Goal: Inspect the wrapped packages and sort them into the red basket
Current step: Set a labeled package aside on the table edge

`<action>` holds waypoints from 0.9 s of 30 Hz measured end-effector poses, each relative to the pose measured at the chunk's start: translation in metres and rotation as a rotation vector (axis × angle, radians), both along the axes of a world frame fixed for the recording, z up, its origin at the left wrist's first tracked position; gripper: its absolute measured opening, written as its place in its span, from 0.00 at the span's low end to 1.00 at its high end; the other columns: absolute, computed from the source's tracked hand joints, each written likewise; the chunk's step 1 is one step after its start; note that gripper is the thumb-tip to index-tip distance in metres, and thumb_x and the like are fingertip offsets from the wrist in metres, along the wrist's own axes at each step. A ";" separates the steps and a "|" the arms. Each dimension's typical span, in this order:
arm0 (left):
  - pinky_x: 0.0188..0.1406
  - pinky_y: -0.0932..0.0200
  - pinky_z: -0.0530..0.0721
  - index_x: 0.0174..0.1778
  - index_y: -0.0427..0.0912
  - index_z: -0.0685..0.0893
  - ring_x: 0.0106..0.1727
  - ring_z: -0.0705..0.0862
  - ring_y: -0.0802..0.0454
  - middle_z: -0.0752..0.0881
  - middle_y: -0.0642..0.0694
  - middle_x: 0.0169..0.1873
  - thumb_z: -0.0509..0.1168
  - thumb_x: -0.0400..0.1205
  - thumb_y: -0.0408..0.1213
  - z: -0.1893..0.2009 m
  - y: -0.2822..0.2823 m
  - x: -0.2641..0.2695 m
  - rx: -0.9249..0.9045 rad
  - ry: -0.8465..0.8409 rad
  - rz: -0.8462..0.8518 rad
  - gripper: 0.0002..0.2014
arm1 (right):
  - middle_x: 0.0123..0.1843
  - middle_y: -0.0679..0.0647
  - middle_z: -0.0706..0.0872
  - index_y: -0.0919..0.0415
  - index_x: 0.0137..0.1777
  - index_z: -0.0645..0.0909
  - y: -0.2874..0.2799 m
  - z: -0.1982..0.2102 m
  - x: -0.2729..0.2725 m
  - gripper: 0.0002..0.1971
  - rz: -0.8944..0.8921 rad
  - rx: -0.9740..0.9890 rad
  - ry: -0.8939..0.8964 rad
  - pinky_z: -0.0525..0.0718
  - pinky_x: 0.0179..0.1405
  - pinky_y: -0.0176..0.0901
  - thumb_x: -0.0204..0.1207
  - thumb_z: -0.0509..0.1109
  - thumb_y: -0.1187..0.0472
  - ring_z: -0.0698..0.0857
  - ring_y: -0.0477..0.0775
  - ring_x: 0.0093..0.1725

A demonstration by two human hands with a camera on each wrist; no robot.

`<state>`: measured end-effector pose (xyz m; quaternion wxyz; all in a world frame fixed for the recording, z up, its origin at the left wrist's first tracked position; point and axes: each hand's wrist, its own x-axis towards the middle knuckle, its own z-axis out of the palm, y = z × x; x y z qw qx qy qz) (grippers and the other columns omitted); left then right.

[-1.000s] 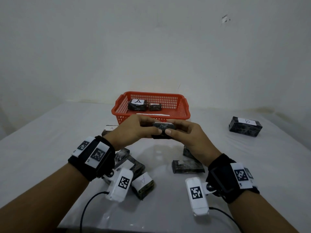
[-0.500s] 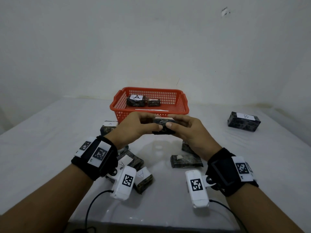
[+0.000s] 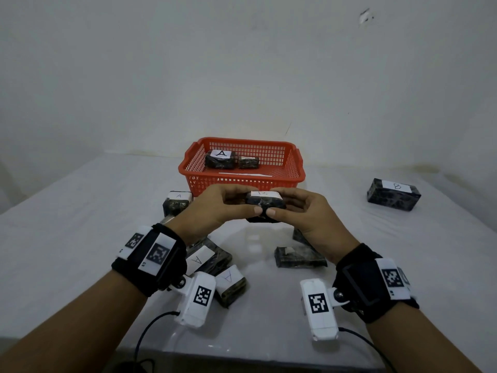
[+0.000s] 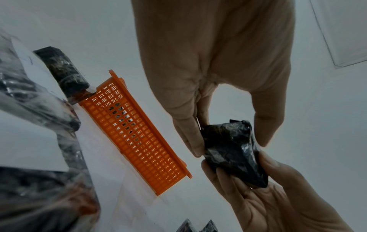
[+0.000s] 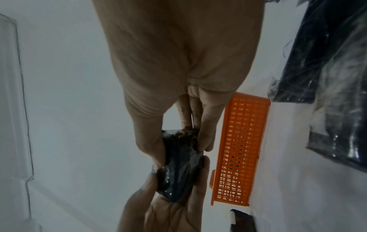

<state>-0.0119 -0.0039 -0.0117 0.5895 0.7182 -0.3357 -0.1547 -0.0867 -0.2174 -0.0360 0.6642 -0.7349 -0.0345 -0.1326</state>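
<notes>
Both hands hold one small dark wrapped package (image 3: 265, 202) in the air just in front of the red basket (image 3: 243, 181). Its white label faces up. My left hand (image 3: 228, 207) pinches its left end between thumb and fingers, and my right hand (image 3: 297, 211) pinches the right end. The wrist views show the same package (image 4: 231, 150) (image 5: 179, 163) gripped from both sides. Inside the basket lie two wrapped packages, one labelled A (image 3: 220, 158) and a smaller one (image 3: 248, 162).
Several dark packages lie on the white table: one labelled A (image 3: 177, 203) left of the basket, two with A labels (image 3: 208, 258) (image 3: 231, 284) under my left wrist, one (image 3: 300, 257) under my right hand, and a B package (image 3: 394, 193) at far right.
The held package has been turned between the hands, so its white label now faces up. The hands stayed in front of the basket.
</notes>
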 end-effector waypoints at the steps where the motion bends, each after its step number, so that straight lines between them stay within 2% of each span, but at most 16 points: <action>1: 0.54 0.70 0.87 0.68 0.43 0.88 0.60 0.92 0.57 0.94 0.50 0.58 0.75 0.82 0.30 -0.001 0.000 0.000 -0.002 -0.007 0.007 0.17 | 0.62 0.55 0.95 0.62 0.69 0.87 0.000 -0.001 0.000 0.23 0.007 0.003 0.006 0.89 0.68 0.46 0.74 0.83 0.68 0.93 0.52 0.63; 6: 0.53 0.69 0.87 0.67 0.43 0.89 0.59 0.93 0.56 0.95 0.49 0.57 0.76 0.81 0.29 -0.001 -0.001 0.000 -0.007 -0.021 0.022 0.18 | 0.65 0.56 0.94 0.62 0.71 0.85 0.001 -0.003 0.001 0.25 0.039 0.032 0.033 0.89 0.69 0.49 0.74 0.83 0.67 0.93 0.53 0.65; 10: 0.59 0.65 0.89 0.70 0.43 0.87 0.62 0.92 0.55 0.94 0.49 0.61 0.76 0.81 0.30 -0.003 -0.002 -0.002 -0.016 0.005 -0.001 0.21 | 0.63 0.57 0.94 0.63 0.69 0.86 0.000 -0.002 -0.002 0.24 0.007 0.036 0.012 0.90 0.67 0.47 0.73 0.83 0.70 0.94 0.53 0.62; 14: 0.65 0.59 0.89 0.68 0.43 0.88 0.64 0.91 0.56 0.93 0.49 0.61 0.81 0.75 0.26 -0.007 -0.002 0.002 -0.004 -0.043 0.053 0.25 | 0.67 0.53 0.92 0.58 0.74 0.83 0.000 -0.002 -0.003 0.29 0.056 0.072 0.062 0.91 0.65 0.50 0.72 0.83 0.65 0.93 0.53 0.65; 16: 0.66 0.53 0.90 0.68 0.42 0.86 0.66 0.90 0.53 0.92 0.47 0.62 0.81 0.72 0.21 -0.010 -0.003 0.002 -0.028 -0.036 0.064 0.29 | 0.67 0.54 0.93 0.57 0.74 0.83 0.001 -0.001 -0.002 0.24 0.070 0.148 0.113 0.92 0.63 0.53 0.78 0.79 0.61 0.93 0.56 0.64; 19: 0.69 0.51 0.89 0.69 0.41 0.85 0.68 0.89 0.53 0.91 0.47 0.63 0.81 0.70 0.17 -0.010 -0.006 0.000 -0.027 -0.037 0.047 0.32 | 0.63 0.60 0.94 0.63 0.71 0.85 0.002 0.000 0.000 0.16 0.045 0.170 0.165 0.93 0.61 0.57 0.84 0.75 0.61 0.94 0.61 0.61; 22: 0.69 0.51 0.88 0.73 0.44 0.83 0.69 0.88 0.56 0.90 0.50 0.66 0.82 0.72 0.23 -0.011 -0.008 -0.003 -0.037 -0.005 0.036 0.33 | 0.59 0.61 0.95 0.66 0.69 0.86 0.002 -0.003 0.000 0.15 0.015 0.170 0.148 0.93 0.60 0.58 0.84 0.74 0.64 0.95 0.63 0.59; 25: 0.68 0.51 0.89 0.73 0.43 0.85 0.65 0.91 0.55 0.92 0.49 0.63 0.78 0.80 0.35 -0.011 -0.008 -0.006 -0.065 0.018 0.089 0.24 | 0.60 0.60 0.95 0.64 0.69 0.86 0.002 -0.004 -0.002 0.15 0.015 0.163 0.118 0.93 0.61 0.57 0.83 0.75 0.67 0.94 0.64 0.60; 27: 0.67 0.51 0.90 0.69 0.40 0.88 0.61 0.93 0.52 0.94 0.47 0.60 0.76 0.81 0.33 -0.013 -0.007 -0.005 -0.080 0.015 0.123 0.19 | 0.60 0.59 0.95 0.63 0.69 0.86 0.002 -0.005 -0.003 0.15 0.016 0.150 0.117 0.93 0.60 0.55 0.82 0.75 0.68 0.94 0.62 0.60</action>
